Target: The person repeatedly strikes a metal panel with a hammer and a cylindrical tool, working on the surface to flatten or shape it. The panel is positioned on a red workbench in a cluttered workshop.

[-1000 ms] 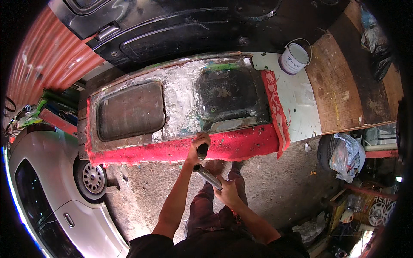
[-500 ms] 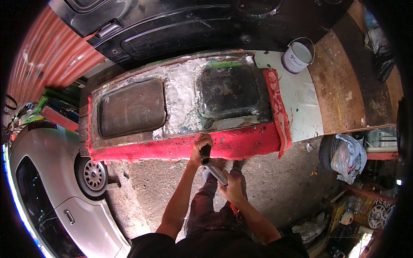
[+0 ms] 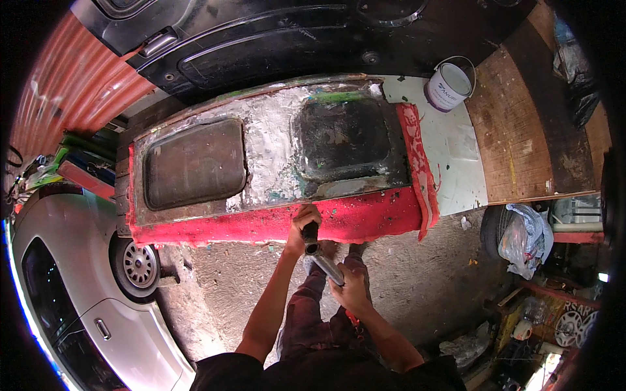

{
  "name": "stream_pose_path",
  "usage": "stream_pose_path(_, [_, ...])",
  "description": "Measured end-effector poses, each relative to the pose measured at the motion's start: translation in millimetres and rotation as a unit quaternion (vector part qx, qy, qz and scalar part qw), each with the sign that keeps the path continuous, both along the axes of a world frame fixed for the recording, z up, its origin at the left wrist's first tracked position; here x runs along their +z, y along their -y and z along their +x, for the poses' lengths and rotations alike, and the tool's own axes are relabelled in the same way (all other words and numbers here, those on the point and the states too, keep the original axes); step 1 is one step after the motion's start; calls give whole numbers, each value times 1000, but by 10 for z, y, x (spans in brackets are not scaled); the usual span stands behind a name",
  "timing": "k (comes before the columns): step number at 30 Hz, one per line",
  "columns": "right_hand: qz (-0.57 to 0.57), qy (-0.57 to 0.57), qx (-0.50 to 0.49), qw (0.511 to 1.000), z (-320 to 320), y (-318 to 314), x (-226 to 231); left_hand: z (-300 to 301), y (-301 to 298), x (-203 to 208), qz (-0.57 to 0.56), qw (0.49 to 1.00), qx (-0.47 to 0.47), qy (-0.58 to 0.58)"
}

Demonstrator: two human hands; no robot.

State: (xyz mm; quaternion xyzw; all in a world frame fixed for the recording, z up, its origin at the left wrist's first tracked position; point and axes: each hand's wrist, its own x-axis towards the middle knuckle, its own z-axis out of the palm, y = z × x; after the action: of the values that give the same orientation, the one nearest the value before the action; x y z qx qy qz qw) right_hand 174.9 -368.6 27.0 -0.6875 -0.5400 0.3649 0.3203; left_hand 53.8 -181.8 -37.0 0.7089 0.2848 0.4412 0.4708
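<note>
A metal tool is between my hands, made of a dark piece [image 3: 310, 232] with a round hollow end and a grey metal tube [image 3: 328, 268] joined at an angle. My left hand [image 3: 305, 217] is closed round the dark piece, close to the front edge of a red cloth [image 3: 365, 215]. Lower and to the right, my right hand [image 3: 352, 288] wraps round the tube. Beyond them lies a worn panel [image 3: 270, 156] with patchy white coating and two dark, rounded recesses. The exact kind of tool is unclear.
A paint can [image 3: 448, 86] with a wire handle stands on a white board [image 3: 460, 153] at the right. On the left is a silver car [image 3: 98, 280]. A large black vehicle panel [image 3: 274, 42] spans the back. Plastic bags [image 3: 528, 238] hang by a tyre [image 3: 495, 228].
The whole view has shifted slightly, with the bench and car a little further left. Both hands keep their hold on the tool, which stays at almost the same place and angle.
</note>
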Motion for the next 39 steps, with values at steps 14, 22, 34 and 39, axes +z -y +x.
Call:
stream_pose_path(14, [86,33,-11,996,70,-43,101,73,21,-11,-7,999,50,-9])
stream_pose_path(22, [66,40,15,997,78,-42,-23,81,-39,-70,-8,998,56,8])
stream_pose_path(34, [152,34,64,986,-20,-353,116,112,-77,87,-17,995,82,51])
stream_pose_path(39, [77,99,36,991,-23,-500,-369,63,-70,-40,-50,990,84,100])
